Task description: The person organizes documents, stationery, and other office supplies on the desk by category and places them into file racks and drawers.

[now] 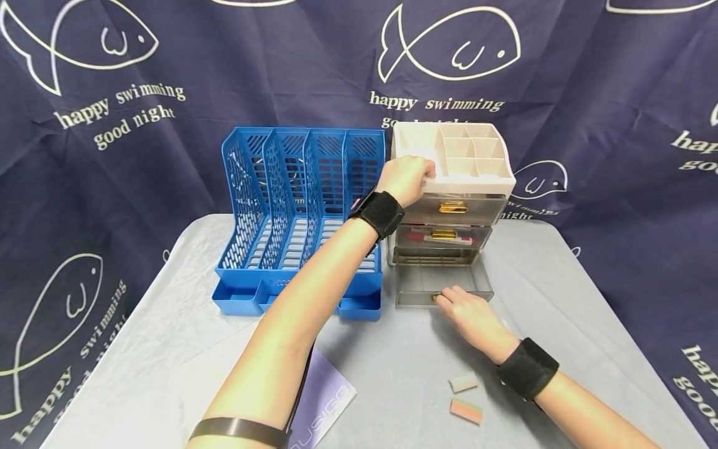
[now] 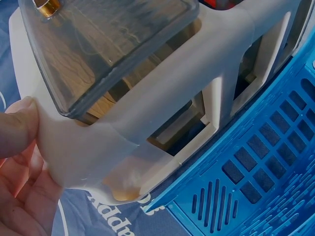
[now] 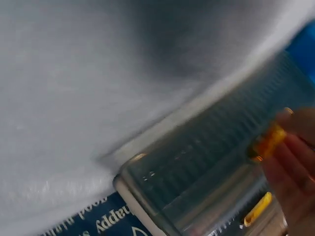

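A white desktop drawer organizer point(image 1: 477, 185) with smoky see-through drawers stands at the back right. My left hand point(image 1: 405, 176) grips its top front rim, with the thumb on the outer face in the left wrist view. Low at the front, the bottom drawer point(image 1: 412, 298) is pulled out and looks bare inside. My right hand point(image 1: 471, 318) pinches that drawer's gold handle point(image 3: 269, 141), partly hidden by the fingers. A red marker point(image 1: 440, 238) shows through the middle drawer. The top drawer point(image 1: 415, 209) has a gold handle too.
A blue file rack point(image 1: 241, 272) stands just left of the organizer. Two small eraser-like blocks, one pale point(image 1: 464, 381) and one orange and green point(image 1: 465, 411), lie near the right forearm. A purple and white booklet point(image 1: 322, 399) lies under the left forearm.
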A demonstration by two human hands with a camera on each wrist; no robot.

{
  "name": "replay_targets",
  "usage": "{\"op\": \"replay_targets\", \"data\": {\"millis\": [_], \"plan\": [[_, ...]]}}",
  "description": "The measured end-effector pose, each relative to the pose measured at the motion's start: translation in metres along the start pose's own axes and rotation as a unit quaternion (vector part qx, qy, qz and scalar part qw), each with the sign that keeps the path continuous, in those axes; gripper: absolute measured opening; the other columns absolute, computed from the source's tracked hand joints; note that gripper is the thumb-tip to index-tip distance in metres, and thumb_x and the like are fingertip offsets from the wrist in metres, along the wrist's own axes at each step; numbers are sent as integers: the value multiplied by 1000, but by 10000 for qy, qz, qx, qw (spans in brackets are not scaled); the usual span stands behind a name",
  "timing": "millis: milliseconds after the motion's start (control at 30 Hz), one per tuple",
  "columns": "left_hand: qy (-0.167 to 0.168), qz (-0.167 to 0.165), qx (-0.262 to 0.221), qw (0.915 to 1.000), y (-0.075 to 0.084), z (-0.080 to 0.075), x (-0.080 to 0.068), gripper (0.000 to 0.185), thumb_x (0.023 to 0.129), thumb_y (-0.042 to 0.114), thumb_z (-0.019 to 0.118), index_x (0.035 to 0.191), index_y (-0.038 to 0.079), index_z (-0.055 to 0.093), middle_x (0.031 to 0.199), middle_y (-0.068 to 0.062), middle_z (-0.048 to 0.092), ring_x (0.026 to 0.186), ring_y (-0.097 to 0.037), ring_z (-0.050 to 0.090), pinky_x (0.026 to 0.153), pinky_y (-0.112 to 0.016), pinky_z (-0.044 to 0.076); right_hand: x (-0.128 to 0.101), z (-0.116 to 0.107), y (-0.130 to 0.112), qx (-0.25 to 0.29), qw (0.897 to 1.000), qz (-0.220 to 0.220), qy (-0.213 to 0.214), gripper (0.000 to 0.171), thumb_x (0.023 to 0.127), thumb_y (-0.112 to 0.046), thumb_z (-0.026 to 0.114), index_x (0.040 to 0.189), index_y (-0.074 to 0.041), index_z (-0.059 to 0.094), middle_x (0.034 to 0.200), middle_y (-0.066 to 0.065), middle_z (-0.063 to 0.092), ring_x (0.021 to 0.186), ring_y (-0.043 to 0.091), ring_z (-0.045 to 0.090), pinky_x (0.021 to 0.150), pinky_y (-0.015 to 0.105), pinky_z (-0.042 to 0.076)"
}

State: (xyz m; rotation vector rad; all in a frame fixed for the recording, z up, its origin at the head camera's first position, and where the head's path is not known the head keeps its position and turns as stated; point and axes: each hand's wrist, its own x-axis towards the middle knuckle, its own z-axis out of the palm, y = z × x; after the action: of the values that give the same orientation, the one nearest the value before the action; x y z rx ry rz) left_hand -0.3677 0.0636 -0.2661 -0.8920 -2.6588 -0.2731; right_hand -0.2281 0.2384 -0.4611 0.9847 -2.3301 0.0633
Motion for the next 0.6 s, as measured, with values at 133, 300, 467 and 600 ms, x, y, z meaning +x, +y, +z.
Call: {"op": "replay_targets", "data": {"millis": [133, 300, 467, 600], "plan": [[-42, -17, -29, 10000, -2, -1, -1, 24, 88, 7, 59, 105, 20, 70, 107, 5, 69, 100, -12, 62, 85, -31, 49, -1, -12, 0, 475, 9982, 178, -328, 26, 66, 6, 74, 86, -5, 63, 83, 4, 57, 76, 21, 58, 61, 33, 51], [15, 2, -44, 10000, -2, -1, 0, 24, 87, 7, 58, 103, 21, 70, 107, 5, 69, 100, -12, 63, 85, -31, 49, -3, -29, -5, 1269, 9905, -5, -521, 33, 62, 8, 78, 89, -6, 67, 86, 2, 62, 79, 17, 62, 66, 30, 52], [42, 15, -77, 10000, -2, 0, 2, 25, 87, 6, 58, 103, 21, 71, 106, 5, 69, 99, -12, 63, 85, -32, 49, -8, -44, -13, 1803, 9793, -210, -899, 28, 64, 6, 76, 87, -9, 68, 85, -3, 63, 78, 13, 62, 68, 28, 52], [1, 19, -70, 10000, -1, 0, 1, 25, 87, 7, 59, 104, 21, 70, 107, 4, 69, 99, -13, 63, 84, -32, 49, -14, -50, -21, 2009, 9713, -152, -1264, 27, 67, 4, 75, 88, -9, 67, 86, -4, 64, 80, 11, 62, 69, 27, 51]]}}
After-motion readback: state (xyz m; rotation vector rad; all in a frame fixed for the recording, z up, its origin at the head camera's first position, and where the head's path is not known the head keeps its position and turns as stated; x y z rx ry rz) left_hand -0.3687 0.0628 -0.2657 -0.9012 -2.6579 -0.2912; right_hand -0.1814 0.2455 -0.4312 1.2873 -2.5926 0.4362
